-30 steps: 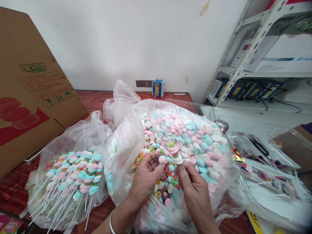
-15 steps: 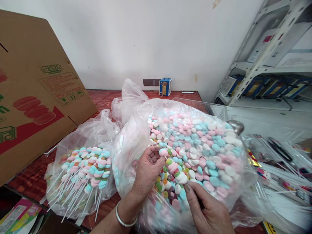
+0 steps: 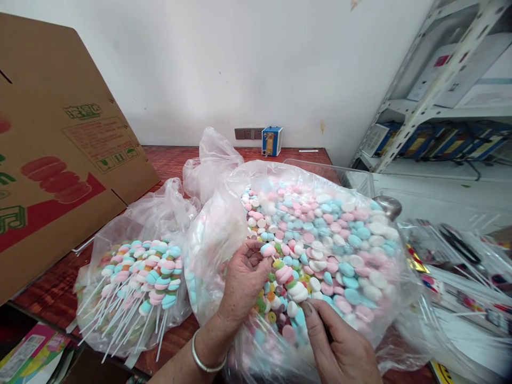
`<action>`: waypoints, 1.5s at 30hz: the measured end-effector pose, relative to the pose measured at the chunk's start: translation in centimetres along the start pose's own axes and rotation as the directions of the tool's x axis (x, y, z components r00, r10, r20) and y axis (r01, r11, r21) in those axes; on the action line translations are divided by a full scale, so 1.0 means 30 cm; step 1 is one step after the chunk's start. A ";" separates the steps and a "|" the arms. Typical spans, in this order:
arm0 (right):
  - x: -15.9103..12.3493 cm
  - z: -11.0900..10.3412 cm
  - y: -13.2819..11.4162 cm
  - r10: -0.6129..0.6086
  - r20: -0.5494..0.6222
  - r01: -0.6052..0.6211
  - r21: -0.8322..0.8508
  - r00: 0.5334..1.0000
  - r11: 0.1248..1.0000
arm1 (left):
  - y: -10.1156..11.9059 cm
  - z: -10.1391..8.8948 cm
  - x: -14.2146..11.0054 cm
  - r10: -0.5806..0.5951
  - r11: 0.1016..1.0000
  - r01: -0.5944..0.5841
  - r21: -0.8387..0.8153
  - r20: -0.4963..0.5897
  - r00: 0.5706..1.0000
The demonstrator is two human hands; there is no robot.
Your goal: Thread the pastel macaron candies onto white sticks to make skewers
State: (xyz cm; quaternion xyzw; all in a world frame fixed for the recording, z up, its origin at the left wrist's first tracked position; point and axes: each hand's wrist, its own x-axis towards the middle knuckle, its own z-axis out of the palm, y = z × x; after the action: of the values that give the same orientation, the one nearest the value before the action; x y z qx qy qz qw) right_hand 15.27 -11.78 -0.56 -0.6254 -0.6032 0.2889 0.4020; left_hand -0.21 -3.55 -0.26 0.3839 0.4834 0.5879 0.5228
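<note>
My left hand pinches a pink-and-white marshmallow between thumb and fingertips, at the upper end of a candy skewer. That skewer carries pink and white marshmallows with green and yellow gummy rings between them. My right hand is closed at its lower end, by a white marshmallow; the stick itself is hidden in the fingers. Both hands are over a large open clear plastic bag, full of loose pink, blue and white marshmallows and small gummy rings.
Finished-looking marshmallow skewers lie in a second plastic bag at left. A cardboard box stands behind it. A metal scoop, clear trays with scissors, and a white shelf are to the right. A small blue device sits by the wall.
</note>
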 end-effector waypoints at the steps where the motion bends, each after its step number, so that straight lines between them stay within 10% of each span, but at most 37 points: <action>1: 0.000 0.001 0.002 -0.002 0.004 0.002 -0.007 1.000 1.000 | -0.001 0.000 -0.001 0.010 1.000 -0.010 -0.003 0.005 1.000; 17: -0.005 0.077 0.000 -0.106 -0.020 0.105 -0.038 0.994 0.994 | -0.020 0.002 0.002 0.147 0.988 -0.149 0.032 0.054 0.988; 28: -0.003 0.148 0.003 -0.261 -0.124 0.225 -0.245 0.957 0.943 | 0.080 0.085 -0.012 -0.108 0.868 0.121 -0.481 0.054 0.993; 45: -0.020 0.174 0.006 -0.440 -0.155 0.353 -0.395 0.884 0.848 | 0.081 0.108 -0.070 -0.100 0.785 0.155 -0.600 0.124 0.987</action>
State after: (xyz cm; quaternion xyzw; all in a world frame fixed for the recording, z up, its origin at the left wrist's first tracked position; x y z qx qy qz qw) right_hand 10.88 -11.55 -3.46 -0.5785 -0.7091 0.0075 0.4030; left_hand 2.65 -5.05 2.96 0.1869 0.2710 0.6582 0.6771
